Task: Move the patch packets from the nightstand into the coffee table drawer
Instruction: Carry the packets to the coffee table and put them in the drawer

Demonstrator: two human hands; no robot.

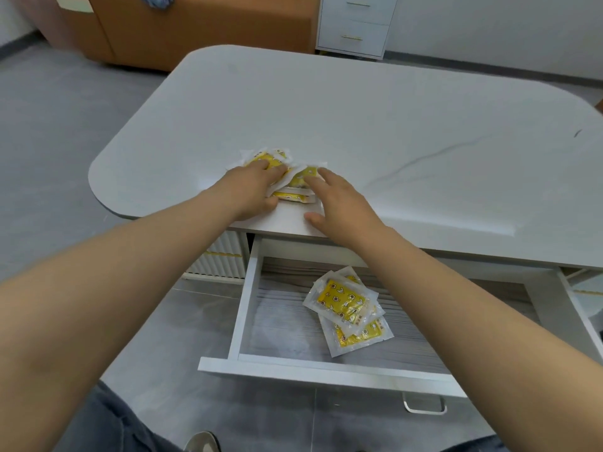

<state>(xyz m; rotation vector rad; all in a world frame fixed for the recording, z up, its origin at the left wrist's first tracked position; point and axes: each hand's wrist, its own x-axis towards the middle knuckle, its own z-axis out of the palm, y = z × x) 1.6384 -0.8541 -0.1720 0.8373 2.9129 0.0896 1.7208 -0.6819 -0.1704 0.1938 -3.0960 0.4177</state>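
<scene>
A loose pile of yellow patch packets [295, 190] in clear wrappers lies on the white coffee table top [375, 132] near its front edge. My left hand [251, 187] rests on the left part of the pile, fingers spread over the packets. To the right, my right hand [339, 203] has its straight fingertips touching a packet at the pile's edge. Below the table top the white drawer [248, 301] stands pulled out. Inside it lie a few more yellow packets [349, 308], overlapping one another.
A white drawer cabinet [355, 24] stands against the far wall, and an orange-brown cabinet [195, 27] is to its left. The drawer's metal handle [424, 406] sticks out toward me. Grey tiled floor surrounds the table.
</scene>
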